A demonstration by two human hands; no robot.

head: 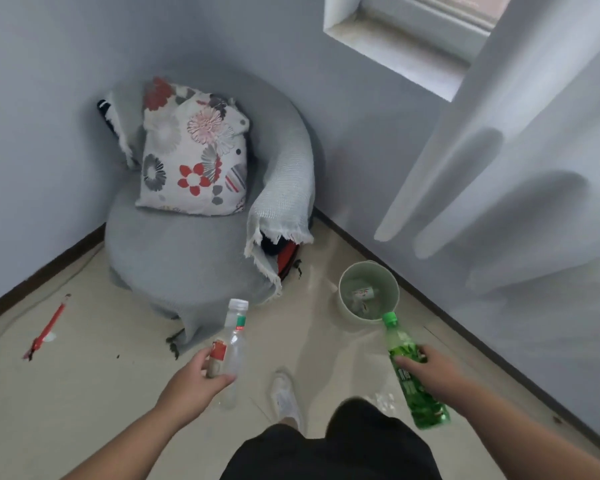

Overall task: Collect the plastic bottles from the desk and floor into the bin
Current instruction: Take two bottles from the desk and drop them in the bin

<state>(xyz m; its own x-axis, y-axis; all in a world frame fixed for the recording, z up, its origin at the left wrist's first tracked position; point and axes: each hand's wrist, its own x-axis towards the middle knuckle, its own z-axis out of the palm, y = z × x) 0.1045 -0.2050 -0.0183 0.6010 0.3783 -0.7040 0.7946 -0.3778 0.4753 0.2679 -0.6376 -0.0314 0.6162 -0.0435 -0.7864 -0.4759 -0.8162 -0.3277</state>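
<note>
My left hand (201, 375) grips clear plastic bottles (234, 344) with red and green labels; they look like two, held together with caps pointing up. My right hand (430, 368) holds a green plastic bottle (413, 372) by its middle, its green cap tilted toward the bin. The pale green round bin (392, 282) stands on the floor by the wall, just beyond the green bottle's cap. Inside the bin lies at least one clear bottle (362, 293) with a red-printed label.
A grey round armchair (187, 251) with a floral cushion (194, 150) fills the corner, left of the bin. A red stick-like object (47, 329) lies on the floor at left. A white curtain (516, 150) hangs at right. My white shoe (286, 398) steps forward.
</note>
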